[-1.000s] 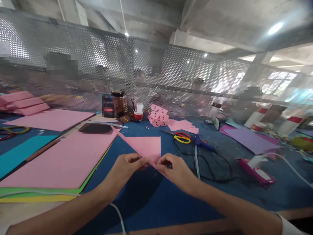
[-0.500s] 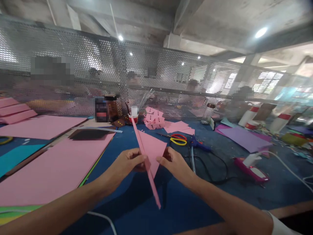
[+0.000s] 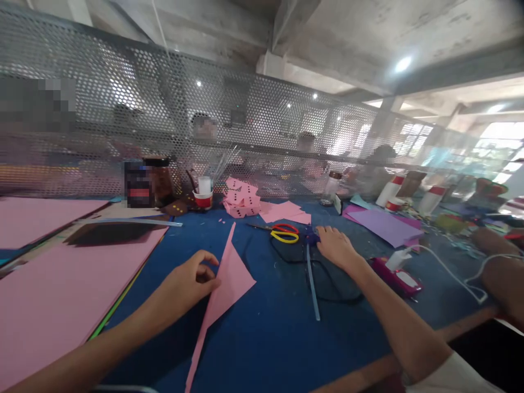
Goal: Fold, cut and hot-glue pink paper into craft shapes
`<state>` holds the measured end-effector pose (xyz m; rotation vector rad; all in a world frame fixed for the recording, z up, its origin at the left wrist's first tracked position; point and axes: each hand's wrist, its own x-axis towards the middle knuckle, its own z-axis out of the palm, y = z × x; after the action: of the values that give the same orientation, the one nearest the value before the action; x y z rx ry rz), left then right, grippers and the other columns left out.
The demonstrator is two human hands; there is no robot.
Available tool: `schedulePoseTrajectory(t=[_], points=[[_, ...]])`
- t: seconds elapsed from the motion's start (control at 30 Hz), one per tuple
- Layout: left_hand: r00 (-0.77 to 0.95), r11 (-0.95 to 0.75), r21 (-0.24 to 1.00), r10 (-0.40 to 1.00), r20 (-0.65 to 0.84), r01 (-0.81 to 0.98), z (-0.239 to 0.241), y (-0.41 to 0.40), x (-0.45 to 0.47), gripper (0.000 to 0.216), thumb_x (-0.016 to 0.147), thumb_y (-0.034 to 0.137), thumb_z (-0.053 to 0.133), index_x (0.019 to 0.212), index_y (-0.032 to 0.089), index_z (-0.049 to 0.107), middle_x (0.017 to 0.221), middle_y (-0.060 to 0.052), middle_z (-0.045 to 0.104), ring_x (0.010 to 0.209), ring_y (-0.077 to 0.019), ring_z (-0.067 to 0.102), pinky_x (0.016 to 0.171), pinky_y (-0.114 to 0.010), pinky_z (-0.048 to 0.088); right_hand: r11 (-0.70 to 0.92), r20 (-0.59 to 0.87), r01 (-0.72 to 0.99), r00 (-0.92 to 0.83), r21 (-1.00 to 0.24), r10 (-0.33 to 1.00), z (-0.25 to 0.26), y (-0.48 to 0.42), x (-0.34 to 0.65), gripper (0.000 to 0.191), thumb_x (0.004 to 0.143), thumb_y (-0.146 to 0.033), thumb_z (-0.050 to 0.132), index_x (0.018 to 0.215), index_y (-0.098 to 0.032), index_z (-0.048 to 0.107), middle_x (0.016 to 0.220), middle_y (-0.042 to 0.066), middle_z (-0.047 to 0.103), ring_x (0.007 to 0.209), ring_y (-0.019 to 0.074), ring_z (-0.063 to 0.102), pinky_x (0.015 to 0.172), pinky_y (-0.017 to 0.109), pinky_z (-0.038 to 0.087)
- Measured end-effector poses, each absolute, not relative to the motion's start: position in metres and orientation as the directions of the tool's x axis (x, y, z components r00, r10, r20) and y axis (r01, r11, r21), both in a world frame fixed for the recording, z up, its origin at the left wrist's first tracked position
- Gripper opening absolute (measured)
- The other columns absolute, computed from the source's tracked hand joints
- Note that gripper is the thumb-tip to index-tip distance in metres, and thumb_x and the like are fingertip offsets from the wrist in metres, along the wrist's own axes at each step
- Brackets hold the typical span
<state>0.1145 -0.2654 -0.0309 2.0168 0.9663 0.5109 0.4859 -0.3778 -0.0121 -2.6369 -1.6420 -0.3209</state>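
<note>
My left hand (image 3: pixel 189 283) pinches the edge of a folded pink paper (image 3: pixel 228 279), a long pointed shape held just above the blue table top (image 3: pixel 270 344). My right hand (image 3: pixel 336 246) has reached forward and lies over the blue glue gun (image 3: pixel 311 237), fingers curled on its body. A clear glue stick (image 3: pixel 313 284) runs from the gun toward me. Red and yellow scissors (image 3: pixel 285 232) lie just left of that hand.
Large pink sheets (image 3: pixel 61 284) lie at the left. At the back stand a jar (image 3: pixel 160 180), a small cup (image 3: pixel 203 197), a pile of pink dotted cubes (image 3: pixel 240 197) and purple paper (image 3: pixel 382 225). A pink glue gun (image 3: pixel 397 273) lies at the right. Another person's arm (image 3: pixel 497 273) enters at the right edge.
My right hand let go of the pink paper and moved forward right onto the blue glue gun. The left hand alone now holds the paper, lowered toward the table.
</note>
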Motion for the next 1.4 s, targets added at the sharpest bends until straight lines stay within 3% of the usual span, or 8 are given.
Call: schedulePoseTrajectory(t=[0.23,0.5,0.73,0.87,0.93,1.0,1.2,1.4], points=[[0.664,-0.452,0.754,0.747,0.028,0.476,-0.030,-0.272,0.112,0.018,0.086,0.040,0.058,0.091,0.024,0.054,0.084,-0.001,0.072,0.081,-0.0225,0.068,0.074,-0.033,0.046,-0.480,0.141,0.858,0.461,0.182,0.876,-0.028,-0.373,0.492,0.041,0.096,-0.024,0.049,0.134,-0.011,0.056,0.120,0.023,0.063,0.112,0.0394,0.062,0.093,0.051,0.043],[0.644,-0.457,0.748,0.763,0.052,0.481,-0.035,-0.274,0.113,0.017,0.085,0.040,0.058,0.088,0.024,0.057,0.080,0.000,0.072,0.076,-0.0217,0.067,0.069,-0.030,0.045,-0.504,0.211,0.856,0.473,0.120,0.855,-0.026,-0.380,0.504,0.039,0.094,-0.021,0.052,0.130,-0.010,0.057,0.118,0.022,0.060,0.107,0.0348,0.065,0.087,0.042,0.047],[0.645,-0.549,0.629,0.758,0.098,0.550,-0.028,-0.281,0.111,0.015,0.090,0.036,0.054,0.085,0.023,0.059,0.081,0.000,0.069,0.072,-0.0185,0.061,0.065,-0.029,0.039,-0.478,0.291,0.871,0.490,-0.117,0.822,-0.005,-0.383,0.510,0.038,0.099,-0.039,0.049,0.129,-0.018,0.058,0.113,0.013,0.069,0.100,0.0292,0.069,0.082,0.037,0.052],[0.663,-0.598,0.558,0.741,0.110,0.576,-0.023,-0.293,0.103,0.021,0.088,0.043,0.059,0.082,0.023,0.058,0.083,-0.001,0.066,0.075,-0.0193,0.059,0.066,-0.030,0.039,-0.186,0.253,0.803,0.384,-0.566,0.888,-0.003,-0.377,0.475,0.038,0.096,-0.047,0.054,0.122,-0.022,0.066,0.104,0.008,0.073,0.087,0.0257,0.071,0.076,0.038,0.057],[0.681,-0.636,0.490,0.724,0.110,0.596,-0.022,-0.299,0.100,0.024,0.083,0.046,0.065,0.080,0.023,0.058,0.083,-0.002,0.065,0.076,-0.0207,0.058,0.066,-0.031,0.038,-0.130,0.195,0.724,0.347,-0.677,0.917,-0.002,-0.376,0.450,0.042,0.094,-0.053,0.056,0.118,-0.020,0.066,0.087,0.005,0.072,0.069,0.0216,0.068,0.067,0.037,0.057],[0.698,-0.669,0.417,0.708,0.104,0.616,-0.024,-0.303,0.098,0.026,0.081,0.046,0.067,0.079,0.023,0.057,0.083,-0.002,0.064,0.077,-0.0219,0.056,0.066,-0.032,0.037,-0.090,0.126,0.668,0.268,-0.738,0.955,-0.001,-0.374,0.424,0.040,0.092,-0.053,0.059,0.112,-0.020,0.066,0.078,0.002,0.068,0.059,0.0174,0.064,0.062,0.035,0.056],[0.712,-0.710,0.303,0.691,0.126,0.636,-0.031,-0.307,0.093,0.031,0.094,0.042,0.051,0.070,0.023,0.051,0.073,-0.002,0.060,0.072,-0.0214,0.052,0.065,-0.034,0.033,0.005,-0.006,0.523,-0.020,-0.852,1.000,-0.009,-0.370,0.371,0.033,0.094,-0.049,0.060,0.110,-0.021,0.063,0.104,0.004,0.069,0.071,0.0138,0.064,0.063,0.028,0.056],[0.694,-0.672,0.334,0.717,0.069,0.661,-0.030,-0.309,0.086,0.015,0.085,0.031,0.058,0.073,0.023,0.054,0.076,-0.002,0.061,0.075,-0.0223,0.053,0.067,-0.034,0.033,0.026,0.020,0.552,-0.018,-0.833,1.000,-0.026,-0.372,0.357,0.029,0.096,-0.050,0.059,0.107,-0.024,0.065,0.091,0.000,0.069,0.073,0.0151,0.062,0.070,0.028,0.053]])
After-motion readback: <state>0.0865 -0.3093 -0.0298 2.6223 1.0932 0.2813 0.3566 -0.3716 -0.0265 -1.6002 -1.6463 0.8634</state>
